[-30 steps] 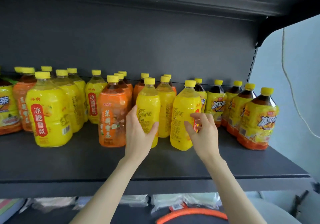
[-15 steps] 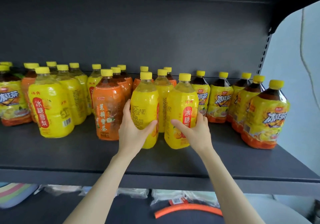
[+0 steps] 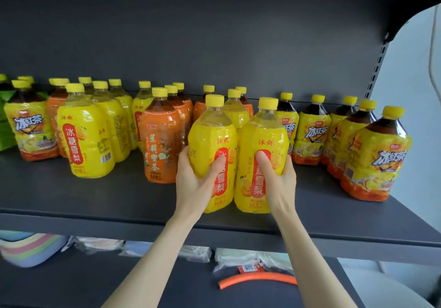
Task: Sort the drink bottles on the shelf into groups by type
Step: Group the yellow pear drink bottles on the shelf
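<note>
Two yellow pear-drink bottles stand side by side at the front middle of the dark shelf (image 3: 119, 202). My left hand (image 3: 195, 183) grips the left pear bottle (image 3: 212, 131) low on its body. My right hand (image 3: 276, 181) grips the right pear bottle (image 3: 262, 136), thumb on its red label. More pear bottles (image 3: 86, 138) stand at the left. An orange jasmine-tea bottle (image 3: 160, 145) stands just left of my left hand, with more behind it. Iced black tea bottles (image 3: 377, 155) line the right side, and one (image 3: 31, 128) stands at far left.
A third pear bottle (image 3: 235, 110) stands right behind the two held ones. The shelf's back panel (image 3: 214, 45) is close behind the rows. Below, a lower shelf holds plastic packets (image 3: 238, 257), an orange tube (image 3: 257, 280) and striped bowls (image 3: 31, 248).
Both hands turned and slid their pear bottles toward the shelf front; the labels now face me and the two bottles touch. My right hand went from fingertips on the bottle to a full grip.
</note>
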A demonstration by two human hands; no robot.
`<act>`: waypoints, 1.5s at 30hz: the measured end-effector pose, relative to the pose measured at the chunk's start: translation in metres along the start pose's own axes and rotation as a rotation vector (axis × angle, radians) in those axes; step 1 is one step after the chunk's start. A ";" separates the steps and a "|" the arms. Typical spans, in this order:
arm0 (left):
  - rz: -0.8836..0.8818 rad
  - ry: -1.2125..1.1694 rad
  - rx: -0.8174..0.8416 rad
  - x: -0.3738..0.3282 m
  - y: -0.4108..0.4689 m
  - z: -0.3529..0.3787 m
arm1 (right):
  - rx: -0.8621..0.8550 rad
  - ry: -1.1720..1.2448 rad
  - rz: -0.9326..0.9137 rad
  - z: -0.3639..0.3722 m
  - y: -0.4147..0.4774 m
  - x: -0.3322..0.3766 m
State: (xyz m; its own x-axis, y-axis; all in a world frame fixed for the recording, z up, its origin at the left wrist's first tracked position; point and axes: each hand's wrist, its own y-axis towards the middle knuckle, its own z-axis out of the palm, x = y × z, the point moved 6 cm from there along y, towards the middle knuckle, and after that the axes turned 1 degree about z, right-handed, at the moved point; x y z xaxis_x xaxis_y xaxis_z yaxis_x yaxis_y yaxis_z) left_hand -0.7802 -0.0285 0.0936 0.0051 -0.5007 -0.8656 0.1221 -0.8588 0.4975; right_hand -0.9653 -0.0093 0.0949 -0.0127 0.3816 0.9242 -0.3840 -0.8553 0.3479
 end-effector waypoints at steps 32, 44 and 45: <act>0.070 0.074 0.284 0.027 0.076 -0.219 | -0.276 -0.141 -0.155 0.208 -0.089 0.003; 0.595 0.734 0.365 -0.036 0.097 -0.234 | -0.274 -0.133 -0.189 0.212 -0.084 -0.003; 0.609 0.773 0.355 -0.037 0.100 -0.233 | -0.271 -0.127 -0.189 0.213 -0.084 -0.003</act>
State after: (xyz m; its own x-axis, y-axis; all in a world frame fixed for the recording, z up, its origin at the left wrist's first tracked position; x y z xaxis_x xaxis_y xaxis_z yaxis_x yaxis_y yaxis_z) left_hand -0.5374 -0.0704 0.1621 0.6161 -0.7616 -0.2011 -0.4124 -0.5293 0.7414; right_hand -0.7363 -0.0129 0.0968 0.1910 0.4632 0.8655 -0.5997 -0.6430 0.4764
